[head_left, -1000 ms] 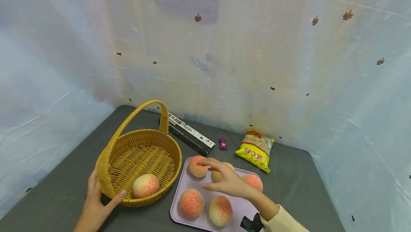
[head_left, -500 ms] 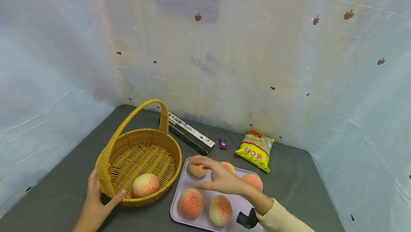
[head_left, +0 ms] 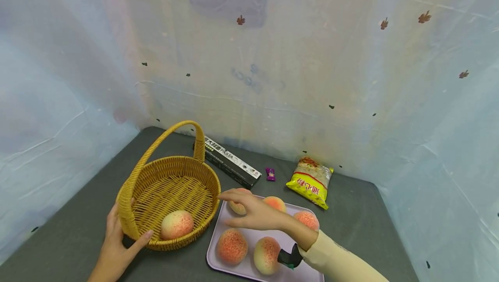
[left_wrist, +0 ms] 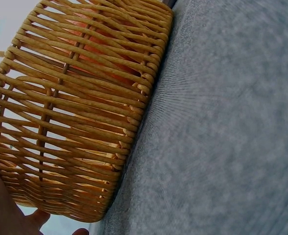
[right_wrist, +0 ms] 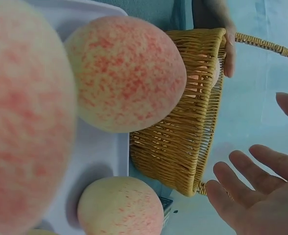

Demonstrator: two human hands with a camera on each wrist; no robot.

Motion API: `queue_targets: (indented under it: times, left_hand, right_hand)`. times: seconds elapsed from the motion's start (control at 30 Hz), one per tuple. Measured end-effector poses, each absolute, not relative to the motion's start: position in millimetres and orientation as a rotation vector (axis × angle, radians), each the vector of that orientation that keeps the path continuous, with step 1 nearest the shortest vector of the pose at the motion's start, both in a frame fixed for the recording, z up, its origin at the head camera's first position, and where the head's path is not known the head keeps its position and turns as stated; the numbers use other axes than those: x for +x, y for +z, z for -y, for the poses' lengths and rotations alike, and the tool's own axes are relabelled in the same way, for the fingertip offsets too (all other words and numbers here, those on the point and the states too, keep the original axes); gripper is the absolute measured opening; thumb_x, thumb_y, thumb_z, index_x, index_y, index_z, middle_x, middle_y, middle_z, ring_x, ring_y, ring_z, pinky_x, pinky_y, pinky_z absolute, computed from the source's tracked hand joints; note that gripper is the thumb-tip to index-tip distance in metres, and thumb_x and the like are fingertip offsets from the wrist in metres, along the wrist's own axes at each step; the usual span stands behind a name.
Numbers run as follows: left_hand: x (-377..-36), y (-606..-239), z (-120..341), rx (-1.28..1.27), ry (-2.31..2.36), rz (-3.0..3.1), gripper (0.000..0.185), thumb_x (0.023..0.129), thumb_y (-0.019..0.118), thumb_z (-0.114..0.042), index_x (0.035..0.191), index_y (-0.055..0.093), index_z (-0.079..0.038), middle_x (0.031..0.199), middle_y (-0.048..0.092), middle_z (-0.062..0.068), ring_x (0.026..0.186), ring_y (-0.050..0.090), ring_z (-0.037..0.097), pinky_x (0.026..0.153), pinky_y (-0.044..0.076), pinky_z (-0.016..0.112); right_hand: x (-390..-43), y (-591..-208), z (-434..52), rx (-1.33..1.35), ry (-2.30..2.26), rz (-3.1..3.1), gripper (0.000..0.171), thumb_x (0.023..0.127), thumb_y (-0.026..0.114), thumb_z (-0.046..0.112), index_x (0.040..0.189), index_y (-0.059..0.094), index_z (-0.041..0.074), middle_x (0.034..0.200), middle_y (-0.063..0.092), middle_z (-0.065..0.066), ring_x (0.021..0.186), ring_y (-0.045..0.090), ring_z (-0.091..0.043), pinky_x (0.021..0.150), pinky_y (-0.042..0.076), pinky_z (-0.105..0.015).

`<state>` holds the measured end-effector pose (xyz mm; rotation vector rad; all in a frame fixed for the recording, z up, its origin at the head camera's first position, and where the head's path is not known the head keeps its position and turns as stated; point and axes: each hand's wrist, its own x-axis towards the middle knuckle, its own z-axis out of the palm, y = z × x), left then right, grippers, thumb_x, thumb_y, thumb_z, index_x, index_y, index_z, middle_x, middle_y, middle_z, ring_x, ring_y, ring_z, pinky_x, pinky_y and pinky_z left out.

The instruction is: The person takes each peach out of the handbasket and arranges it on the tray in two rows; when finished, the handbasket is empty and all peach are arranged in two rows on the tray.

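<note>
A yellow woven basket (head_left: 171, 191) with a tall handle stands on the left, and one peach (head_left: 177, 225) lies inside it. At its near left side my left hand (head_left: 117, 247) holds the rim, thumb over the front edge and fingers by the handle's foot. My right hand (head_left: 255, 212) hovers over a pale purple tray (head_left: 243, 270), its fingers stretched toward the basket and nothing in them. Several peaches lie on the tray, among them a front left one (head_left: 231, 246) and a front middle one (head_left: 267, 256). The hand partly hides a back left peach (head_left: 238, 207).
Behind the basket lies a long black and white pasta box (head_left: 230, 163). A small purple wrapped candy (head_left: 270, 174) sits to its right, then a yellow bag of dry noodles (head_left: 310, 182). Plastic sheeting (head_left: 273, 78) hangs along the back of the grey table (head_left: 358, 230).
My right hand has moved left across the tray toward the basket, uncovering more of the back middle peach. The left hand, basket and peaches have stayed in place.
</note>
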<state>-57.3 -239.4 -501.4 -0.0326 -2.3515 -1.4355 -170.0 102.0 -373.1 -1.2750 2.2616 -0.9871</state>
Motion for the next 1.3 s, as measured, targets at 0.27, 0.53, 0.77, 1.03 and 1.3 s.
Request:
queue_targets:
  times: [0.27, 0.53, 0.77, 1.03, 1.3]
  left_hand:
    - [-56, -501, 239, -0.011, -1.441, 2.367, 0.093, 0.089, 0.075, -0.010, 0.161, 0.019, -0.025, 0.163, -0.006, 0.003, 0.149, -0.008, 0.015, 0.098, 0.009, 0.082]
    - [-57, -501, 240, -0.032, -1.420, 2.353, 0.094, 0.087, 0.077, -0.008, 0.161, 0.021, -0.026, 0.164, -0.004, 0.002, 0.147, -0.006, 0.008, 0.100, 0.008, 0.080]
    - [-56, -501, 239, -0.008, -1.443, 2.369, 0.093, 0.089, 0.075, -0.010, 0.161, 0.018, -0.024, 0.163, -0.006, 0.003, 0.149, -0.008, 0.020, 0.098, 0.009, 0.082]
    - [-56, -501, 239, -0.012, -1.446, 2.364, 0.093, 0.090, 0.075, -0.009, 0.161, 0.018, -0.023, 0.164, -0.007, 0.004, 0.148, -0.009, 0.011, 0.097, 0.009, 0.082]
    - [-57, -502, 239, -0.017, -1.447, 2.358, 0.092, 0.089, 0.075, -0.008, 0.161, 0.018, -0.022, 0.164, -0.006, 0.003, 0.147, -0.007, 0.009, 0.096, 0.012, 0.082]
  right_hand:
    - [-182, -369, -85, -1.368, -0.823, -2.229, 0.047, 0.097, 0.066, 0.021, 0.141, 0.054, 0.008, 0.142, 0.053, -0.009, 0.129, 0.048, -0.012, 0.108, 0.037, -0.026]
    - [-184, -366, -67, -1.412, -0.641, -2.200, 0.046, 0.099, 0.063, 0.025, 0.140, 0.056, 0.006, 0.144, 0.053, -0.009, 0.138, 0.042, -0.014, 0.111, 0.033, -0.027]
    - [-187, -366, -47, -1.491, -0.467, -2.092, 0.047, 0.103, 0.057, 0.027, 0.142, 0.052, 0.002, 0.144, 0.052, -0.010, 0.134, 0.045, -0.012, 0.104, 0.038, -0.021]
    - [-186, -365, -25, -1.363, -0.442, -2.065, 0.051, 0.101, 0.060, 0.031, 0.144, 0.052, 0.004, 0.143, 0.054, -0.004, 0.132, 0.045, -0.007, 0.106, 0.035, -0.019]
    - [-187, -369, -3, -1.490, -0.349, -2.071, 0.039, 0.103, 0.056, 0.025, 0.136, 0.058, 0.003, 0.125, 0.063, -0.003, 0.113, 0.056, -0.007, 0.091, 0.041, -0.014]
